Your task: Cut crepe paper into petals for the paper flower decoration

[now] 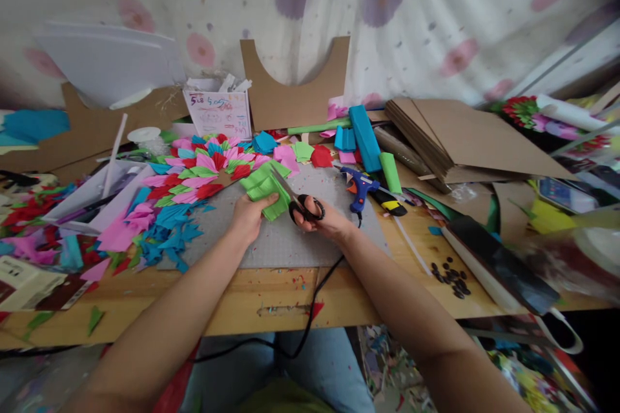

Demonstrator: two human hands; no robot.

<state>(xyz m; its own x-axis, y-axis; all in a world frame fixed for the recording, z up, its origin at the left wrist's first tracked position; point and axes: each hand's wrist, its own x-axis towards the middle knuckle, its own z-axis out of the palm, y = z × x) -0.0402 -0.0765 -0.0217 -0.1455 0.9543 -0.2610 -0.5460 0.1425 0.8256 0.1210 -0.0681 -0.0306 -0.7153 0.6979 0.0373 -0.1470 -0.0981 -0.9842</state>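
My left hand (248, 216) pinches a folded stack of green paper (264, 188) above the grey cutting mat (290, 239). In my right hand (324, 219) sit black-handled scissors (301, 203), my fingers through the loops. Their blades reach up and left across the green paper. Both hands hover at the middle of the mat, close together.
Pink, red, green and blue paper petals (194, 184) fan out at the left. A blue glue gun (359, 188) lies right of my hands, its black cord running off the table's front edge. Stacked cardboard (460, 139), blue and green paper rolls (365, 139) and dark beads (450, 274) lie to the right.
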